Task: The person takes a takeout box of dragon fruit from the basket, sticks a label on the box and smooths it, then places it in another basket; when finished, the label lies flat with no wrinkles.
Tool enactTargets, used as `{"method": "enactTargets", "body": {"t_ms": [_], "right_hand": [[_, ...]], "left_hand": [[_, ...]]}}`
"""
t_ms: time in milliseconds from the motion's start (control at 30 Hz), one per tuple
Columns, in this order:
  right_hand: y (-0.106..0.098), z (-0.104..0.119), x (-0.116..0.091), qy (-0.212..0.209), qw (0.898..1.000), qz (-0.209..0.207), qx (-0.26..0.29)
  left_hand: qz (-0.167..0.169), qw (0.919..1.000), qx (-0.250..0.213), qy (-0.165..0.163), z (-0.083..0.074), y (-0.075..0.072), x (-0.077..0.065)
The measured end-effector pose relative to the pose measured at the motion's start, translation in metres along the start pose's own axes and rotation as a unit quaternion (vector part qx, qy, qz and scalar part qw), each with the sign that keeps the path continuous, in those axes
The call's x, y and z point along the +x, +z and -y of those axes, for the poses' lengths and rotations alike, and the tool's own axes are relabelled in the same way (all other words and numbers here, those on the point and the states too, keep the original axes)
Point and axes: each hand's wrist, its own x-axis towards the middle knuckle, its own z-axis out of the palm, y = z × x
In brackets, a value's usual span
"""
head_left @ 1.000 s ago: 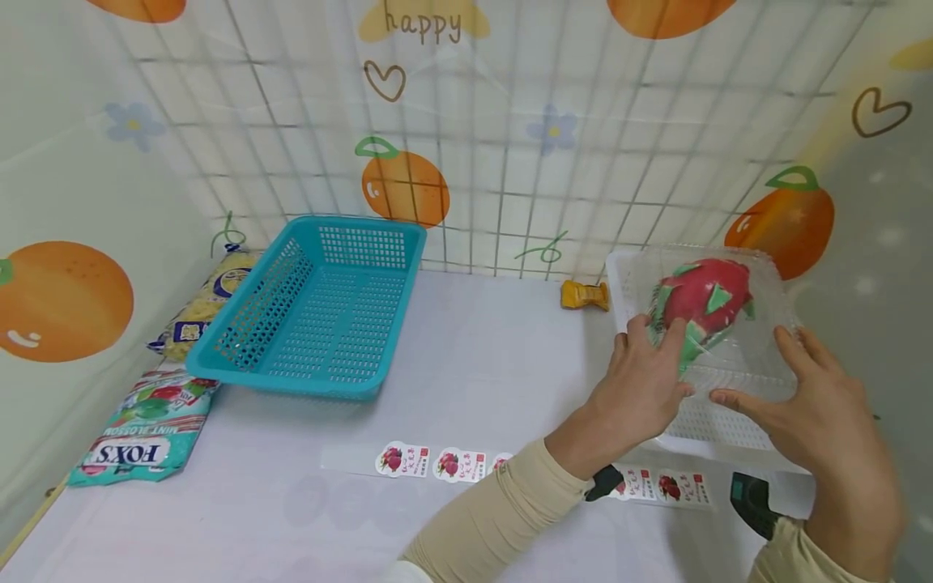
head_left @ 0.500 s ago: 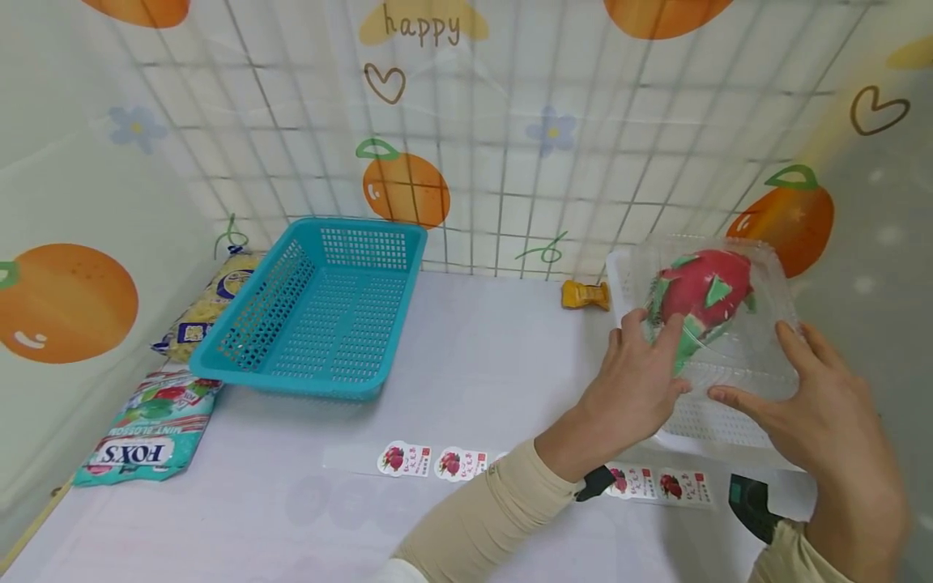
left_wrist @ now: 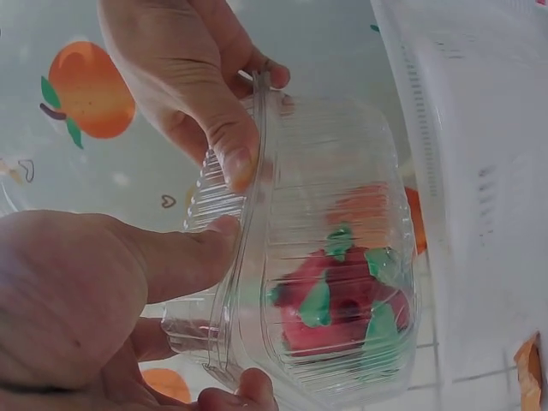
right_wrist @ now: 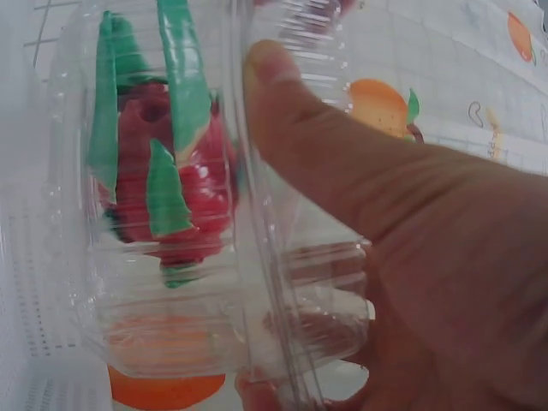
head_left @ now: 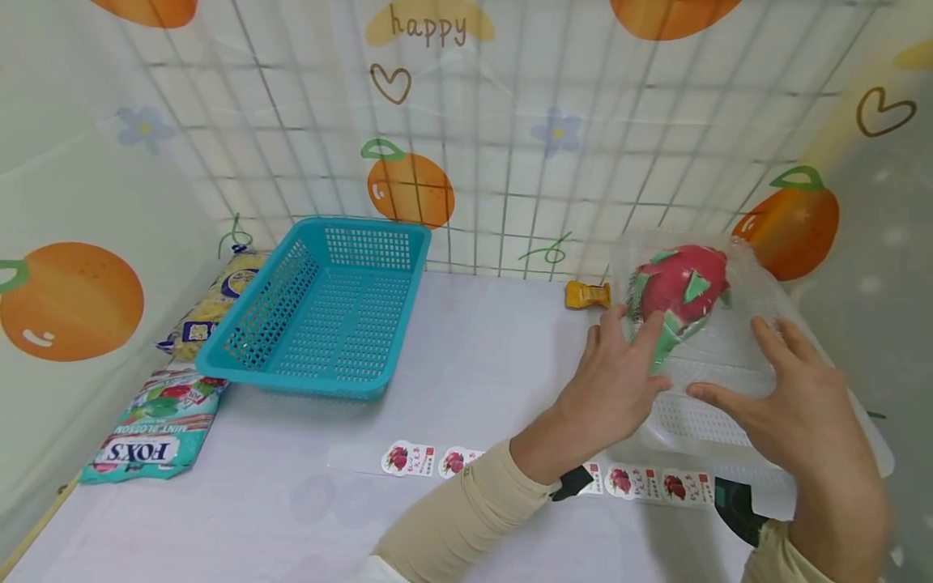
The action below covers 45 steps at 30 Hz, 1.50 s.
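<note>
A clear plastic clamshell box [head_left: 743,316] has a red dragon fruit [head_left: 685,283] with green scales inside it. My left hand [head_left: 608,385] grips the box's left front part, and my right hand [head_left: 809,413] holds its right front corner. In the left wrist view, the thumbs lie along the rim of the clamshell box [left_wrist: 334,137], with fingers on the far side. The right wrist view shows my right thumb [right_wrist: 300,120] pressed to the same rim. Beneath the box is a white perforated basket [head_left: 871,449], partly hidden by box and hands.
A strip of dragon fruit stickers [head_left: 641,482] lies in front of the white basket, partly under my left arm. A small orange-yellow packet [head_left: 587,295] is beside it. To the left are a blue basket [head_left: 335,324], a FOX'S bag [head_left: 153,425] and a yellow snack bag [head_left: 207,308].
Both hands have moved a little left together with the clamshell box. More of the white basket's right edge now shows. The head view has shifted slightly.
</note>
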Motion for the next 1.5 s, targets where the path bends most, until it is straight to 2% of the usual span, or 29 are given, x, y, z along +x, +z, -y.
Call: {"method": "enactTargets", "body": {"t_ms": [200, 433, 567, 767, 933, 1300, 1500], "right_hand": [[0.003, 0.012, -0.001, -0.009, 1.0, 0.005, 0.01], [0.008, 0.028, -0.003, -0.018, 1.0, -0.009, 0.013], [0.014, 0.041, -0.004, -0.039, 0.999, -0.02, 0.025], [0.022, 0.059, -0.005, -0.058, 0.997, -0.036, 0.035], [0.032, 0.077, -0.008, -0.066, 0.995, -0.051, 0.045], [0.054, 0.107, -0.012, -0.081, 0.994, -0.061, 0.048], [0.065, 0.117, -0.014, -0.09, 0.993, -0.05, 0.054]], "left_hand": [[-0.008, 0.9999, -0.008, -0.002, 0.008, -0.007, -0.008], [-0.002, 0.9994, -0.005, -0.033, 0.015, -0.016, -0.014], [-0.002, 0.9989, 0.002, -0.047, 0.024, -0.021, -0.019], [-0.012, 0.9989, -0.013, -0.043, 0.038, -0.029, -0.029], [-0.013, 0.9977, -0.024, -0.062, 0.051, -0.037, -0.037], [-0.015, 0.9952, -0.033, -0.091, 0.076, -0.05, -0.054], [-0.023, 0.993, -0.044, -0.107, 0.088, -0.055, -0.064]]}}
